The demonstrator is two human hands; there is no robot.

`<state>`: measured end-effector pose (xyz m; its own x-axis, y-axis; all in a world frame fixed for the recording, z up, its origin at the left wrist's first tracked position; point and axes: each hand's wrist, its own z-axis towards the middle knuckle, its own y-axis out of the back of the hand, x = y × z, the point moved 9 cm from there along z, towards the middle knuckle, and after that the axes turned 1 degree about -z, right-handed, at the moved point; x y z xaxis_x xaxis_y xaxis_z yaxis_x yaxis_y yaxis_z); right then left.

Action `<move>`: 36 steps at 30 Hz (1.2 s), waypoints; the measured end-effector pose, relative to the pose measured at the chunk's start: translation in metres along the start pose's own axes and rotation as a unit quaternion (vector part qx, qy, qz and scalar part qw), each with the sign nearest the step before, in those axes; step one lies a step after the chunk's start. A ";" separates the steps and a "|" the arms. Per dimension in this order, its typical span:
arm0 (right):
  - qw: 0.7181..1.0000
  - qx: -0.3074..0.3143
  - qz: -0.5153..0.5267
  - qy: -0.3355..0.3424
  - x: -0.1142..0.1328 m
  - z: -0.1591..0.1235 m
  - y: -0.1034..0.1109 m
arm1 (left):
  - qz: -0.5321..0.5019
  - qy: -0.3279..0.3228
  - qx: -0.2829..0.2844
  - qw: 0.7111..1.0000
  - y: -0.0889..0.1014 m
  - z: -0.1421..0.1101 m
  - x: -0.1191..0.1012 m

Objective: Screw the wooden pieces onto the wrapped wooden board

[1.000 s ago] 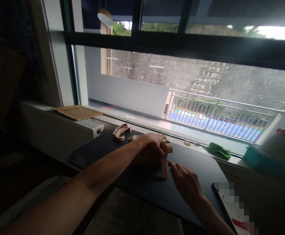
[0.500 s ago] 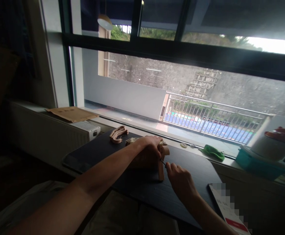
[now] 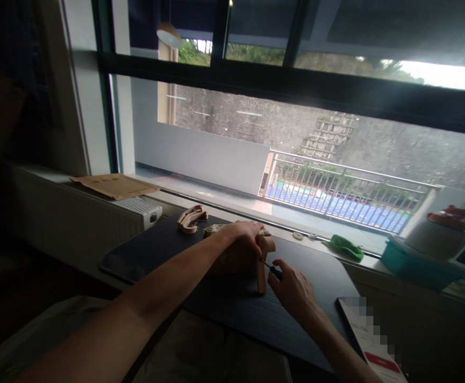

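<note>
On the dark table (image 3: 308, 271) stands a wooden piece (image 3: 262, 279) with an upright leg and a rounded top end. My left hand (image 3: 248, 234) is closed over its upper part, pressing against the wood; my forearm hides much of what lies behind. A screwdriver (image 3: 276, 273) with a dark handle is in my right hand (image 3: 295, 287), its thin shaft running to the leg just below my left fingers. The right thumb and fingers sit around the handle, with the index finger raised. Whether the tip sits in a screw is too small to tell.
Curved wooden parts (image 3: 191, 219) lie at the table's far left. A brown paper envelope (image 3: 115, 185) rests on the radiator (image 3: 76, 207). Along the sill are a tape roll (image 3: 297, 236), a green cloth item (image 3: 343, 248) and a teal box (image 3: 424, 263). A tablet-like panel (image 3: 370, 340) is at right.
My right fingers have loosened and shifted on the screwdriver, so that more of its handle shows. My left hand keeps its hold on the wood. The view has shifted slightly.
</note>
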<state>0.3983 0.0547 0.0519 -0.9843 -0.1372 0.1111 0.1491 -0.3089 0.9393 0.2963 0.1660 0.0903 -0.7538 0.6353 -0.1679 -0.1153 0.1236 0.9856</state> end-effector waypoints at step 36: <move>0.995 -0.091 0.036 -0.012 -0.008 -0.013 -0.012 | 0.004 0.012 -0.007 1.000 -0.001 0.000 -0.001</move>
<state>0.4053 0.0471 0.0354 -0.9722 -0.1438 0.1849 0.2312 -0.4645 0.8549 0.2973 0.1656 0.0896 -0.7702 0.6174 -0.1597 -0.1181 0.1079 0.9871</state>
